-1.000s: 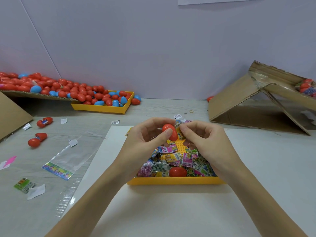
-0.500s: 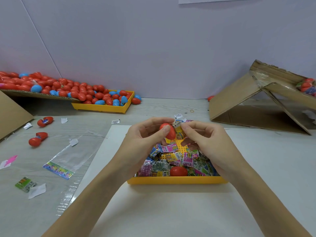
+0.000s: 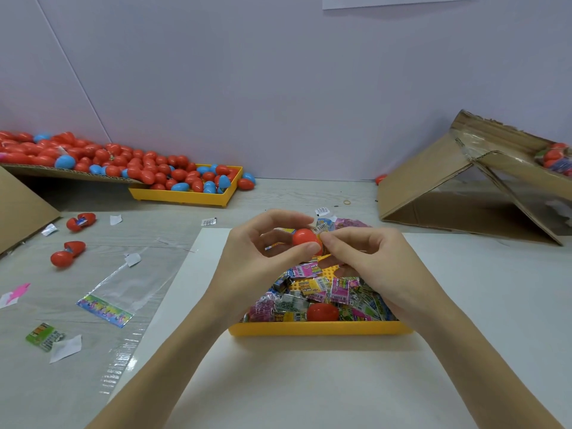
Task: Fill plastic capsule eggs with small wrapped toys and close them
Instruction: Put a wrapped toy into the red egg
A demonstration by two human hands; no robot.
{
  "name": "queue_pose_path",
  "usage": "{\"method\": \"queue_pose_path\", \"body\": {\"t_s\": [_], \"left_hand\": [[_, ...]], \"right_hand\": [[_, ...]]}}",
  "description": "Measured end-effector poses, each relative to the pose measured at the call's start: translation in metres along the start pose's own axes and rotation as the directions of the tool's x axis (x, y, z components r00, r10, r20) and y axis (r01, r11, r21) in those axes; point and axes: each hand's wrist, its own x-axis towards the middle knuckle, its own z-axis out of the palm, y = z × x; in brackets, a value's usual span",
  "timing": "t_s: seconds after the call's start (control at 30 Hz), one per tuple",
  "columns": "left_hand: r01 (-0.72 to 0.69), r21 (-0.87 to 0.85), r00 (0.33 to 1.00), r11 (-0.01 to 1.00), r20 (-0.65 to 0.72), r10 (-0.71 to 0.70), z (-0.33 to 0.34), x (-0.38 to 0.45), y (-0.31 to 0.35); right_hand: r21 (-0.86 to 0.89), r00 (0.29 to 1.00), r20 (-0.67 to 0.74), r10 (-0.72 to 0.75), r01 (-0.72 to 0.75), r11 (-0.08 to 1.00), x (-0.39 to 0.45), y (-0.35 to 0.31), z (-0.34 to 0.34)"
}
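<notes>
Left hand (image 3: 263, 258): raised above the far half of the near yellow tray (image 3: 318, 329); thumb and curled fingers pinch a red capsule egg (image 3: 305, 237)
Right hand (image 3: 368, 261): also above that tray, just right of the egg; fingertips pinched on a small wrapped toy (image 3: 322, 228) pressed against the egg's right side; whether the toy is partly inside the egg cannot be told
Near yellow tray: sits on a white sheet (image 3: 309, 382); heaped with wrapped toys (image 3: 325, 289) in pink, yellow, green and blue; one red egg piece (image 3: 322, 311) lies among them by the near rim
Far left of the tray: a second yellow tray (image 3: 185, 198) and a cardboard flap (image 3: 62, 173) loaded with red and blue eggs (image 3: 139, 165)
Left of the tray: two open red eggs (image 3: 74, 236); a clear plastic bag (image 3: 114, 292); a green wrapper (image 3: 43, 335); paper scraps
Far right of the tray: a folded cardboard box (image 3: 464, 187); a few red eggs at its right edge
</notes>
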Motion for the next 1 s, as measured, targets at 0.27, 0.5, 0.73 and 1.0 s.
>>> {"method": "queue_pose_path", "body": {"t_s": [0.27, 0.5, 0.73, 1.0], "left_hand": [[-0.186, 0.116, 0.980, 0.976, -0.052, 0.193, 0.0034, -0.0035, -0.0015], [-0.323, 0.240, 0.928, 0.916, -0.112, 0.356, 0.0042, -0.0034, -0.0053], [-0.362, 0.355, 0.911, 0.862, -0.062, 0.408, 0.0059, -0.0052, -0.0097], [-0.417, 0.496, 0.870, 0.762, -0.025, 0.492, 0.0004, -0.0024, -0.0093]], "right_hand": [[0.130, 1.000, 0.007, 0.017, -0.018, 0.991, -0.0010, -0.0028, 0.0020], [0.274, 0.997, 0.070, 0.045, -0.062, 0.960, -0.0022, -0.0030, 0.0057], [0.480, 0.960, 0.216, 0.177, -0.263, 0.837, -0.0012, -0.0057, 0.0034], [0.632, 0.872, 0.347, 0.344, -0.489, 0.601, 0.0003, -0.0043, 0.0085]]}}
